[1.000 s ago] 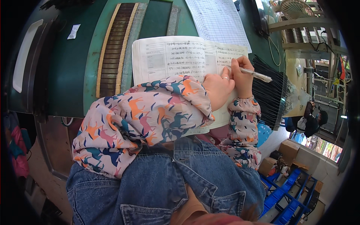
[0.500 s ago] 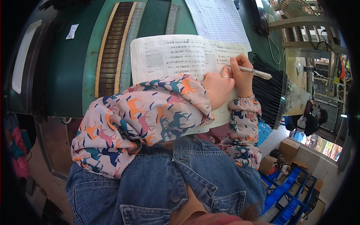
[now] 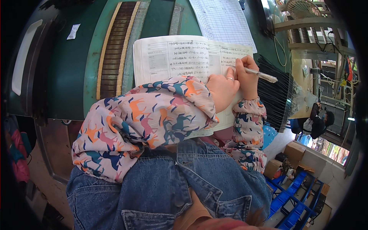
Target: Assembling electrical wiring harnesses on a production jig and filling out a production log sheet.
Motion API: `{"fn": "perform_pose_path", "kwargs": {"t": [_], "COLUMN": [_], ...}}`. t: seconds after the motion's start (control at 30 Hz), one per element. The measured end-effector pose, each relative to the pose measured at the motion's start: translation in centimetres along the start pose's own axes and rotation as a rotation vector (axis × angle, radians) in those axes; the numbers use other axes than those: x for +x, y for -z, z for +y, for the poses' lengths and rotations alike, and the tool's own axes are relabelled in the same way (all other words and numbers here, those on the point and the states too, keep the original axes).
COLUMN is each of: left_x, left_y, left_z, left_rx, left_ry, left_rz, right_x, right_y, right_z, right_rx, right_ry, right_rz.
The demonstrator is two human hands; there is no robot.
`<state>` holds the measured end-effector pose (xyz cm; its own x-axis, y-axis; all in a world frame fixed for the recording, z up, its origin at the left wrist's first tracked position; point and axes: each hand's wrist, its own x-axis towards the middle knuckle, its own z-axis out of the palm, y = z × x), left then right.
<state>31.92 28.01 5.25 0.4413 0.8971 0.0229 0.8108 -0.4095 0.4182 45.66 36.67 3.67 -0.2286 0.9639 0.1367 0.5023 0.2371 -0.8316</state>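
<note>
An open notebook [image 3: 153, 57] with handwritten lines on printed pages lies on the green table in front of me. My right hand [image 3: 247, 78] is closed around a clear-barrelled pen [image 3: 264, 74], its upper end sticking out to the right. The pen's tip is hidden behind my fingers, at the right-hand page. Beside it, my left hand [image 3: 223, 91] rests across that page with a ring on one finger. One of its fingers stretches up toward the right hand; the others are partly hidden. Patterned sleeves cover both forearms, and the left one hides the notebook's lower part.
Left of the notebook lies a long slatted strip [image 3: 117, 50] with pale edges. A printed table sheet [image 3: 222, 21] is behind the notebook. Black thin bristle-like strands [image 3: 274, 94] lie close at the right. Blue racks [image 3: 293, 191] and cardboard boxes [image 3: 294, 152] stand on the floor.
Almost nothing differs. The pen and my right hand have shifted very slightly, while my left hand stays on the page.
</note>
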Motion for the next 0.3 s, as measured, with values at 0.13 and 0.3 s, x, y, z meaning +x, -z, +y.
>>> {"fn": "perform_pose_path", "kwargs": {"t": [0.13,0.3], "left_x": [-0.08,0.05], "left_y": [-0.19,-0.22], "left_z": [0.11,0.07], "left_rx": [-0.007,-0.008], "left_ry": [0.012,0.016], "left_rz": [0.026,0.029], "right_x": [-0.05,0.05], "right_y": [0.10,0.18], "right_z": [0.34,0.14], "right_rx": [0.023,0.007], "right_ry": [0.000,-0.014], "right_rz": [-0.011,-0.002]}}
